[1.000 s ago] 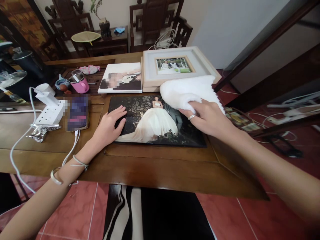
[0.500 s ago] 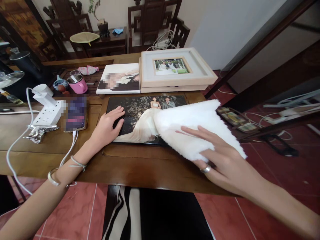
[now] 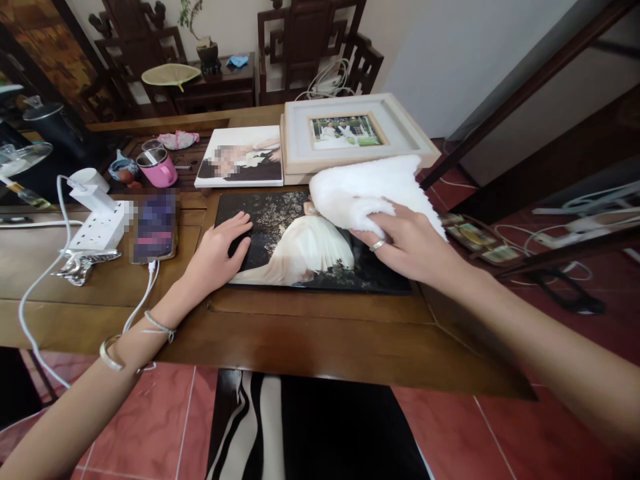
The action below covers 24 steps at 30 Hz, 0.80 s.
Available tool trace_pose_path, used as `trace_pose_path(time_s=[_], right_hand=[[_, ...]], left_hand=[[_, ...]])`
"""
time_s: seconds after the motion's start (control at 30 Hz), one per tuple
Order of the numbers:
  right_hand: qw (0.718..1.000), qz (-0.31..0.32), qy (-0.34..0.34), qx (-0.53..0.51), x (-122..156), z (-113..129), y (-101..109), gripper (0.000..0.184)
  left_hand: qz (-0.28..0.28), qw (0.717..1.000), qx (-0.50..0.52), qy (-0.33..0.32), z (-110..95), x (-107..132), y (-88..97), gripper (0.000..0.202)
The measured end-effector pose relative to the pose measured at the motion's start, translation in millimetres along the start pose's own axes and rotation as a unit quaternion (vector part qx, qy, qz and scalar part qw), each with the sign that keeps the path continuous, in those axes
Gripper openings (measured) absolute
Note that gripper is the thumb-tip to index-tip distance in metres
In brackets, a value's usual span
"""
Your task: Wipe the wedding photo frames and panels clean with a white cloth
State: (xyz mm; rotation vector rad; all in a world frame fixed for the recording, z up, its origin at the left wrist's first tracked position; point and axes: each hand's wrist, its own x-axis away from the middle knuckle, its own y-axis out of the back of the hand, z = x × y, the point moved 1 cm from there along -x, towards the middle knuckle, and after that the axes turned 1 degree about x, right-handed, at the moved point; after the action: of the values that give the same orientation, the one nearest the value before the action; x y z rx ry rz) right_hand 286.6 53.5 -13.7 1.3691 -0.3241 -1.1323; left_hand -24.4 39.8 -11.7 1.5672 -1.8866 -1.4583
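Note:
A dark, glossy wedding photo panel (image 3: 320, 247) lies flat on the wooden table (image 3: 310, 333). On its left edge rests my left hand (image 3: 220, 247), its fingers stretched out and holding nothing. My right hand (image 3: 410, 240) grips a fluffy white cloth (image 3: 370, 187), bunched under the fingers. That cloth lies over the panel's upper right part and hides the couple's upper bodies. Its far edge reaches the front of a pale wooden picture frame (image 3: 410, 145); whether they touch I cannot tell.
Behind the panel lies a white-edged photo print (image 3: 240, 157). To the left are a pink mug (image 3: 157, 168), a phone (image 3: 155, 227) on a charging cable, a white power strip (image 3: 103, 223) and a dark kettle (image 3: 50, 127). A rack (image 3: 550, 147) stands at the right.
My right hand has moved the cloth up and left, from the panel's lower right corner to its upper right part. The lower right corner now shows. My left hand stays in place.

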Motion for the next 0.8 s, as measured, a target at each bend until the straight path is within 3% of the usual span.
trace_pose_path(time_s=[0.2,0.53,0.67,0.8], right_hand=[[0.998,-0.038,0.043,-0.009,14,28,14,0.015],[0.986,0.004,0.158,-0.061,16,76,38,0.021],[0.985,0.014,0.164,-0.059,13,73,39,0.02],[0.991,0.014,0.127,-0.037,11,54,30,0.02]], left_hand=[[0.001,1.0,-0.006,-0.003,-9,-4,13.3,0.034],[0.001,1.0,-0.006,-0.007,-3,-24,27.8,0.036],[0.004,1.0,-0.006,-0.003,-6,-18,27.5,0.035],[0.006,1.0,-0.008,0.007,-11,-6,20.7,0.035]])
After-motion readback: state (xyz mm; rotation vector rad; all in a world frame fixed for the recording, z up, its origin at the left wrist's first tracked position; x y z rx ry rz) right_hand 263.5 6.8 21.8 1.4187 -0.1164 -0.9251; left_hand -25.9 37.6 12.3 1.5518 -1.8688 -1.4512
